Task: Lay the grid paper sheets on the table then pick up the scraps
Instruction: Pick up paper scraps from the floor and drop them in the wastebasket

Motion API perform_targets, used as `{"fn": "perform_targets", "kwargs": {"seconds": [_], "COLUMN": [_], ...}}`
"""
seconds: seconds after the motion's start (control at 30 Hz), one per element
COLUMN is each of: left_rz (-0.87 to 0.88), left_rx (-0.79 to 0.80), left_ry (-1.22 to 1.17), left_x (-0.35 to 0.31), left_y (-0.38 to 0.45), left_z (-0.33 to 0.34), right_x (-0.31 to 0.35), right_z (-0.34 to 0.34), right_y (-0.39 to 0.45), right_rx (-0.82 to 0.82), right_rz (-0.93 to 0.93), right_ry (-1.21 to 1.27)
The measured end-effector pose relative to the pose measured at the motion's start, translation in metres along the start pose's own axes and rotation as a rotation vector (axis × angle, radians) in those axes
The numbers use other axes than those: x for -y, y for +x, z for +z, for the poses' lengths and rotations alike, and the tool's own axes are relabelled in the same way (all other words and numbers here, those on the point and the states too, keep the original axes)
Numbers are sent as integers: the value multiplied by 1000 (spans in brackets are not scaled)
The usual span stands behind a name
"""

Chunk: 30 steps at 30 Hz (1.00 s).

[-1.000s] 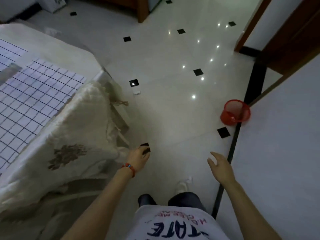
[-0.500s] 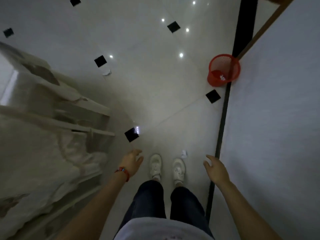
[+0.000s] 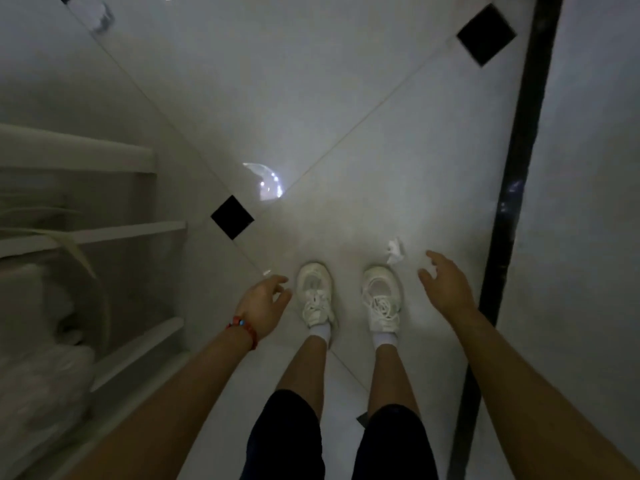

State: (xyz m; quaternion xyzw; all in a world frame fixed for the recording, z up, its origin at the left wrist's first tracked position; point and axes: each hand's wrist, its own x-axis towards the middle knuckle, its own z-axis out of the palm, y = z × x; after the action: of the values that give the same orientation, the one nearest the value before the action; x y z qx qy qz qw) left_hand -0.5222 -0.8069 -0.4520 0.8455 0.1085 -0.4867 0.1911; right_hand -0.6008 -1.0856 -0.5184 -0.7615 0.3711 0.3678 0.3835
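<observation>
- Bare skin and nothing else: the fingers [image 3: 433, 259] of my right hand [image 3: 446, 289] are spread and loosely bent, holding nothing, hovering over the floor [image 3: 346, 116].
- My left hand [image 3: 265, 304], with a red bracelet [image 3: 244, 329] at the wrist, hangs relaxed with its fingers apart and empty too.
- Just beside my right hand, a little ahead of my right shoe [image 3: 381, 299], lies a crumpled paper scrap [image 3: 395, 251] on the tile.
- I judge it very light and soft, likely to skid on the glossy tile if I nudge it, so I would pinch it from above across its bunched middle rather than scrape at an edge.
- A smaller white fleck [image 3: 266, 272] sits near my left fingertips; it is too small to tell whether it is paper.
- Another blurred pale lump [image 3: 98, 15] lies far off near the top left, possibly a further scrap.
- Beyond my left shoe [image 3: 315, 292] are a black tile inset [image 3: 232, 217] and, at the left, the table's pale underframe [image 3: 104, 233] with draped cloth [image 3: 41, 393].
- No grid sheets show from this angle, so I judge I am on the scrap-collecting part.
</observation>
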Motion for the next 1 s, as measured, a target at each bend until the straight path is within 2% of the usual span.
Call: {"fn": "perform_targets", "kwargs": {"seconds": [0.13, 0.3, 0.53, 0.67, 0.8, 0.9, 1.0], "left_rz": [-68, -130, -158, -149, -137, -130, -116], "left_rx": [52, 49, 82, 75, 36, 2, -31], "left_ry": [18, 0, -60, -71, -89, -99, -130], "left_x": [43, 81, 107, 112, 108, 98, 77], "left_y": [58, 110, 144, 150, 151, 143, 125], "left_z": [46, 93, 134, 138, 132, 120, 102], "right_x": [-24, -58, -85, -96, -95, -80, -55], "right_z": [44, 98, 153, 165, 160, 148, 129], "right_y": [74, 140, 183, 192, 194, 183, 154], "right_rx": [14, 10, -148, -171, -268, -319, -288], "right_rz": [-23, -150, -100, -46, -108, -85, -125], "right_ry": [-64, -252, -443, -365, -246, -89, 7]}}
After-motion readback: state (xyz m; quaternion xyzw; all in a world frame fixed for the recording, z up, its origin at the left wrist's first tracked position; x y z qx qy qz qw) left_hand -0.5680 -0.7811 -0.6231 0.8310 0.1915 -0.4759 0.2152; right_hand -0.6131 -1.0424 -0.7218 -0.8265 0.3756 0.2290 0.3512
